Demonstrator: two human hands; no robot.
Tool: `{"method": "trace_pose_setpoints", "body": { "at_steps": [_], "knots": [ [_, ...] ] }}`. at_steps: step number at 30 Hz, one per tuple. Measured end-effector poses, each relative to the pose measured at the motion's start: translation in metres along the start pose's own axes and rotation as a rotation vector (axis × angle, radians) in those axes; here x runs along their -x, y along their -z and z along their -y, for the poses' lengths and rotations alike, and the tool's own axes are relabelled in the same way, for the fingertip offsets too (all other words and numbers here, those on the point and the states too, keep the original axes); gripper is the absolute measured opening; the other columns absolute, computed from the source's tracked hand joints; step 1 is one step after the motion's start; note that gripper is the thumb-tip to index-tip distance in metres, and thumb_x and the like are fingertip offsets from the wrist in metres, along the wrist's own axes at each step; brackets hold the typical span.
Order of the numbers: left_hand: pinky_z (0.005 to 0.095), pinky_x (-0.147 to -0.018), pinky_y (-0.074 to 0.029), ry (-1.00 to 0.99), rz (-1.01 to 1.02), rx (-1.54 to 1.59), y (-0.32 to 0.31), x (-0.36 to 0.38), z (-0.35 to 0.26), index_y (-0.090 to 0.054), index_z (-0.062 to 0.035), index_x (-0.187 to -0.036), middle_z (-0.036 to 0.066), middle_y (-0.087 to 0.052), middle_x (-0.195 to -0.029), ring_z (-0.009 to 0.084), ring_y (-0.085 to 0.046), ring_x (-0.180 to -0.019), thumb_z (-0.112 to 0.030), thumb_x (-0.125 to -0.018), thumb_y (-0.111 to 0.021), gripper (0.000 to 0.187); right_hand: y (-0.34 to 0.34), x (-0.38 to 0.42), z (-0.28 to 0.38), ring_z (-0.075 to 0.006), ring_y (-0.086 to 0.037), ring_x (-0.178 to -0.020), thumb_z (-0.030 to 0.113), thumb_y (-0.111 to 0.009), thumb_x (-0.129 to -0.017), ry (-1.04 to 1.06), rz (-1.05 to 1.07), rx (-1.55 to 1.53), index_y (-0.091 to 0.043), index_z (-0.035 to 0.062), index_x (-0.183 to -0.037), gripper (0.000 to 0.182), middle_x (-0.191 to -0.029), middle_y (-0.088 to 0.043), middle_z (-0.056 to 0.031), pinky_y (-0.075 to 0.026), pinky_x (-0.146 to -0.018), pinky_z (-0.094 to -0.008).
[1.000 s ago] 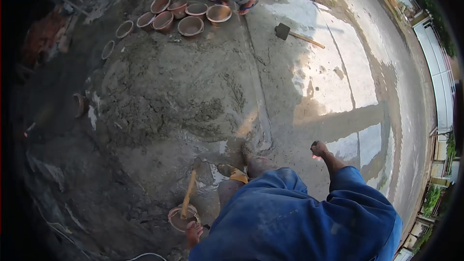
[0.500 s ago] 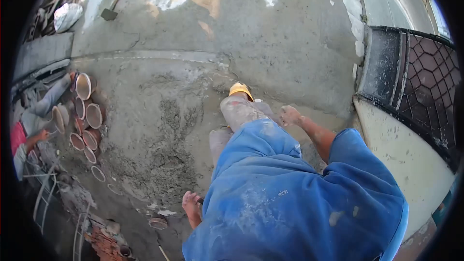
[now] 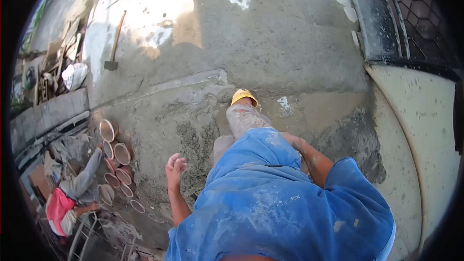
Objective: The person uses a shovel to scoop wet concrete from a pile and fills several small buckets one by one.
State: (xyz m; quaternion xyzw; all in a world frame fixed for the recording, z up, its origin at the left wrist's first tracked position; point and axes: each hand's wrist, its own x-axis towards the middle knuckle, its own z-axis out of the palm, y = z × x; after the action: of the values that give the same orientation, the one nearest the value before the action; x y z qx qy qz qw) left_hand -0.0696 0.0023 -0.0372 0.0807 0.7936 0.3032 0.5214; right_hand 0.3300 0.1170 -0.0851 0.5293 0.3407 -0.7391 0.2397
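Note:
My left hand (image 3: 175,165) is held out to the left of the blue shirt (image 3: 285,198), above rough wet mortar (image 3: 193,137). Its fingers are loosely apart, with nothing in them. My right hand (image 3: 293,141) is by the right thigh, at the hem of the shirt; its fingers are hidden behind the cloth. A yellow boot (image 3: 244,96) shows below the dusty trouser leg (image 3: 244,118) on the wet ground.
Several round clay-coloured pipes or pots (image 3: 123,153) stand at the left. Beside them a person in a red and grey top (image 3: 59,211) bends near a metal ladder (image 3: 84,237). A long-handled tool (image 3: 111,65) lies farther ahead. A metal gate (image 3: 413,17) is at the right.
My left hand has moved forward, away from the shirt's side. My right hand has drawn back against the thigh. The view has turned, and more of the other person shows.

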Motion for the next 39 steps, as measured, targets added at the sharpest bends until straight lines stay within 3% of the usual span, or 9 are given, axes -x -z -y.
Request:
{"method": "trace_pose_setpoints", "body": {
  "at_steps": [1, 2, 6, 14, 18, 23, 26, 37, 39],
  "knots": [
    [0.0262, -0.067, -0.048, -0.036, 0.056, 0.048, -0.005, 0.0, 0.0, -0.047, -0.0007, -0.117, 0.009, -0.06, -0.092, 0.0137, -0.057, -0.074, -0.017, -0.086, -0.048, 0.034, -0.056, 0.026, -0.032, -0.0213, -0.061, -0.085, 0.042, -0.041, -0.087, 0.059, 0.089, 0.06, -0.046, 0.0081, -0.119, 0.047, -0.105, -0.058, -0.0101, -0.046, -0.079, -0.0449],
    [0.0271, -0.067, -0.048, -0.041, 0.084, -0.042, -0.007, -0.003, 0.003, -0.046, 0.0007, -0.116, 0.01, -0.06, -0.092, 0.0142, -0.058, -0.075, -0.016, -0.086, -0.048, 0.035, -0.07, 0.088, -0.18, -0.0215, -0.061, -0.085, 0.043, -0.041, -0.088, 0.118, 0.176, 0.138, -0.046, 0.0083, -0.119, 0.047, -0.105, -0.058, -0.0102, -0.046, -0.079, -0.0448],
    [0.0322, -0.069, -0.047, -0.238, 0.042, -0.401, -0.014, -0.014, 0.041, -0.051, 0.0023, -0.111, 0.012, -0.061, -0.092, 0.0168, -0.059, -0.072, -0.014, -0.082, -0.051, 0.033, 0.077, -0.016, -0.008, -0.0221, -0.06, -0.086, 0.043, -0.04, -0.088, 0.181, 0.363, 0.338, -0.045, 0.0089, -0.121, 0.048, -0.106, -0.058, -0.0105, -0.047, -0.079, -0.0443],
    [0.0314, -0.065, -0.048, 0.009, -0.14, 0.177, -0.021, -0.015, 0.096, -0.054, 0.0024, -0.108, 0.012, -0.062, -0.086, 0.0174, -0.06, -0.07, -0.014, -0.082, -0.05, 0.031, 0.098, -0.032, 0.201, -0.0234, -0.06, -0.088, 0.045, -0.039, -0.089, -0.037, 0.212, -0.065, -0.044, 0.0103, -0.123, 0.049, -0.107, -0.057, -0.0112, -0.048, -0.078, -0.0434],
    [0.03, -0.061, -0.048, 0.181, -0.3, 0.388, -0.032, -0.01, 0.14, -0.053, 0.003, -0.104, 0.01, -0.061, -0.083, 0.0159, -0.058, -0.065, -0.011, -0.08, -0.052, 0.028, 0.123, -0.041, 0.297, -0.0228, -0.061, -0.083, 0.042, -0.042, -0.088, 0.054, 0.302, 0.399, -0.044, 0.0076, -0.122, 0.048, -0.104, -0.057, -0.0111, -0.051, -0.069, -0.0384],
    [0.0305, -0.058, -0.048, 0.28, -0.485, 0.625, -0.06, 0.018, 0.142, -0.057, 0.0004, -0.097, 0.008, -0.062, -0.08, 0.0168, -0.059, -0.064, -0.012, -0.078, -0.051, 0.023, 0.126, -0.06, 0.415, -0.0175, -0.062, -0.067, 0.029, -0.049, -0.086, 0.307, -0.142, 0.855, -0.042, 0.0017, -0.121, 0.045, -0.094, -0.059, -0.0112, -0.048, -0.051, -0.029],
    [0.0304, -0.059, -0.048, 0.351, -0.586, 0.787, -0.092, 0.038, 0.124, -0.061, -0.0029, -0.089, 0.007, -0.062, -0.076, 0.0175, -0.06, -0.063, -0.011, -0.076, -0.05, 0.019, 0.143, -0.103, 0.475, -0.0183, -0.062, -0.065, 0.025, -0.049, -0.085, 0.368, -0.149, 1.159, -0.042, 0.0024, -0.121, 0.043, -0.089, -0.059, -0.0116, -0.045, -0.048, -0.0271],
    [0.0298, -0.063, -0.048, 0.413, -0.477, 0.821, -0.173, 0.064, 0.11, -0.061, -0.0028, -0.094, 0.008, -0.063, -0.076, 0.0171, -0.061, -0.068, -0.01, -0.075, -0.05, 0.023, 0.078, -0.149, 0.503, -0.023, -0.062, -0.073, 0.024, -0.046, -0.086, 0.264, 0.064, 1.127, -0.042, 0.0024, -0.121, 0.041, -0.099, -0.059, -0.018, -0.046, -0.052, -0.0307],
    [0.0298, -0.064, -0.048, 0.314, -0.685, 0.97, -0.187, 0.083, 0.095, -0.06, -0.0006, -0.097, 0.01, -0.063, -0.078, 0.0171, -0.061, -0.07, -0.009, -0.076, -0.051, 0.025, 0.077, -0.154, 0.479, -0.0239, -0.062, -0.076, 0.024, -0.046, -0.086, 0.197, 0.127, 1.132, -0.042, 0.003, -0.121, 0.04, -0.1, -0.059, -0.0176, -0.049, -0.055, -0.0335]
  ]
}}
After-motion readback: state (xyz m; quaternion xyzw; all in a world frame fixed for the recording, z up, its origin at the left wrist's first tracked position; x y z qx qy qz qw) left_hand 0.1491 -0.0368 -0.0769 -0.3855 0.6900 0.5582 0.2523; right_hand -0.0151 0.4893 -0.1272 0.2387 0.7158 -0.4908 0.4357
